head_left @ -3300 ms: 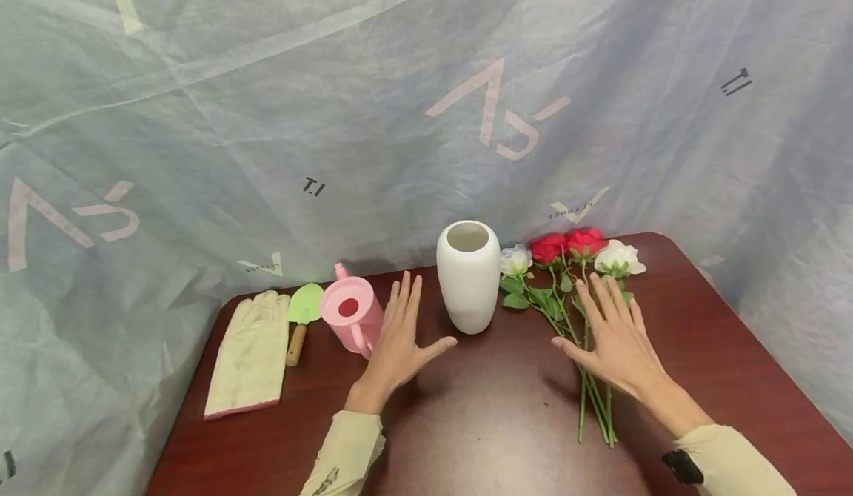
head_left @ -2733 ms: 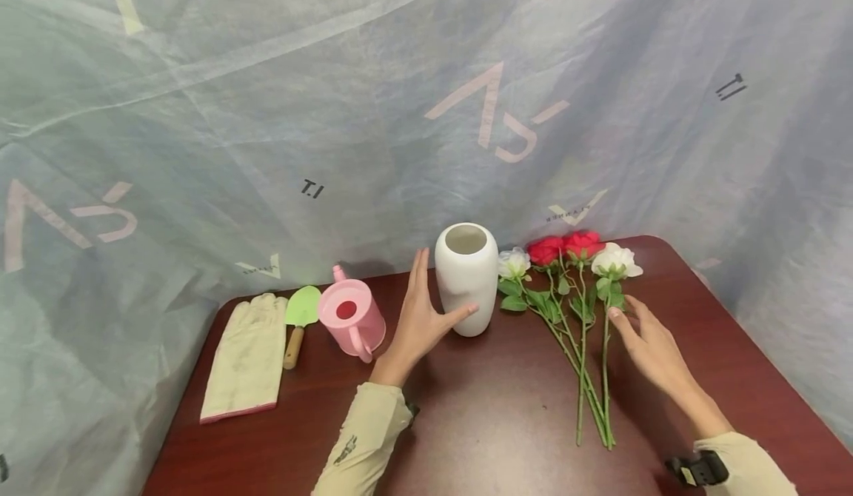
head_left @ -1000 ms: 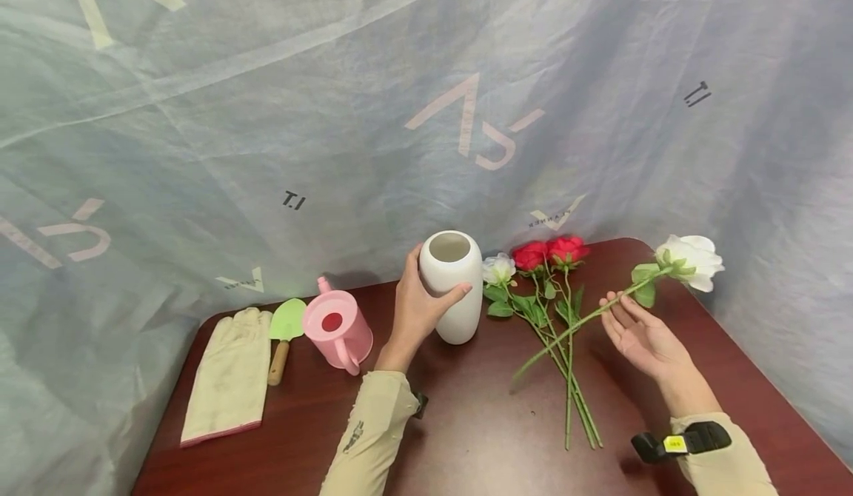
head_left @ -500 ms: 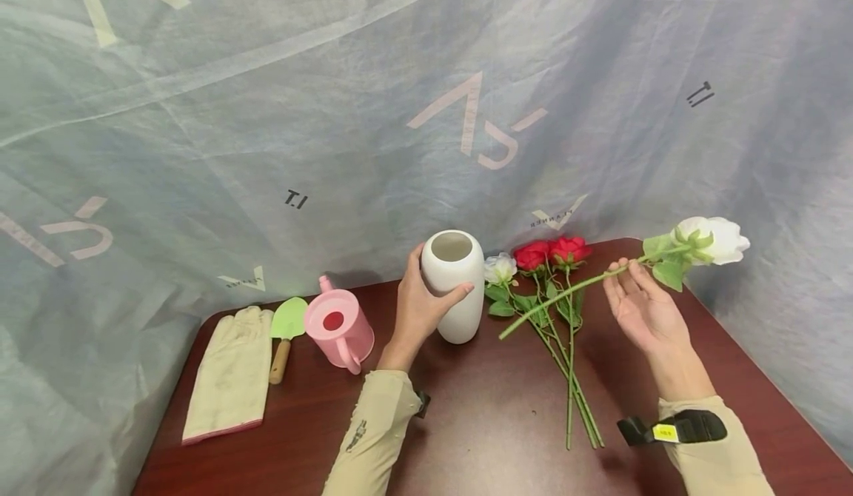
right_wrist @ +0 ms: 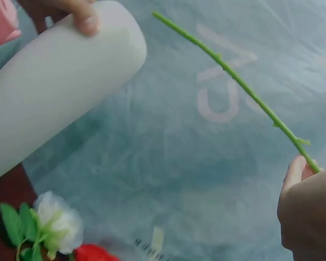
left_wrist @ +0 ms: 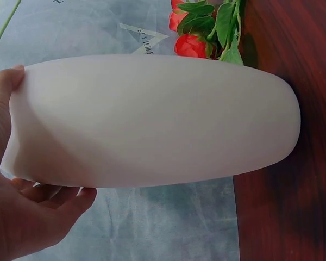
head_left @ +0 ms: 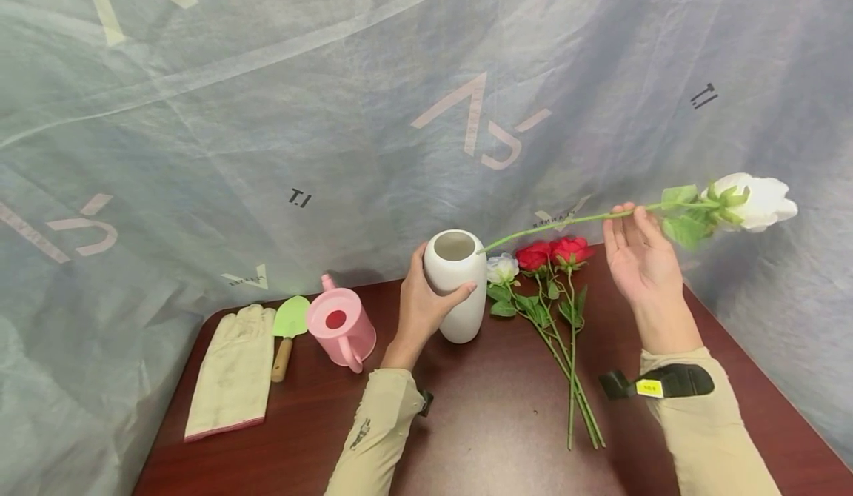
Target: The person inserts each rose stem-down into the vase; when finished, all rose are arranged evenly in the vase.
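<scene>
A white vase [head_left: 460, 296] stands upright on the table; my left hand [head_left: 423, 300] grips its upper part, thumb across the front. In the left wrist view the vase [left_wrist: 152, 122] fills most of the picture. My right hand [head_left: 643, 255] pinches the stem of a white rose [head_left: 756, 201] between thumb and fingers, raised above the table. The bloom points right, and the bare stem end slants down left towards the vase's rim. In the right wrist view the stem [right_wrist: 233, 76] ends apart from the vase's mouth.
Two red roses [head_left: 552, 253] and another white rose [head_left: 503, 268] lie right of the vase, stems crossing towards the front. To the left are a pink watering can [head_left: 343, 329], a green trowel [head_left: 290, 318] with wooden handle, and cream gloves [head_left: 232, 374]. A grey sheet [head_left: 360, 111] hangs behind the table [head_left: 493, 414].
My right hand has taken a white rose off the table, raised it and tilted its stem towards the vase. The left hand has moved right from beside the watering can and gripped the vase.
</scene>
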Available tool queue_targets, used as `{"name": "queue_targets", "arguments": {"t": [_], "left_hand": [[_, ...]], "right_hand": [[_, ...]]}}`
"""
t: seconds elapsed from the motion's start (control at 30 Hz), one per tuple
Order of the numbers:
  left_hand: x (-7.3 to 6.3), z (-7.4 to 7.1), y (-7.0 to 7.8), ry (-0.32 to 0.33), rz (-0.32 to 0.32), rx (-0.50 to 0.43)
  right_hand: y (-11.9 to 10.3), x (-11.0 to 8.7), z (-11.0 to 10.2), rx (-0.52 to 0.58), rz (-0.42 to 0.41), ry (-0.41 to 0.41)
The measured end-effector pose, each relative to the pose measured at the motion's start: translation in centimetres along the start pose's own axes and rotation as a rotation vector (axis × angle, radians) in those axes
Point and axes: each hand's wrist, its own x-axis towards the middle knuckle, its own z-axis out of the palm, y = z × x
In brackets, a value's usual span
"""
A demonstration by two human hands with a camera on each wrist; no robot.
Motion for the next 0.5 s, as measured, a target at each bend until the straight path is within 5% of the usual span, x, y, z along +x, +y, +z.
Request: {"name": "queue_targets", "arguments": {"t": [0.5], "left_hand": [[0.0, 0.3, 0.1, 0.012, -0.037, -0.004]], "right_hand": [[3.8, 2.6, 2.9, -0.222, -0.077, 0.084]]}}
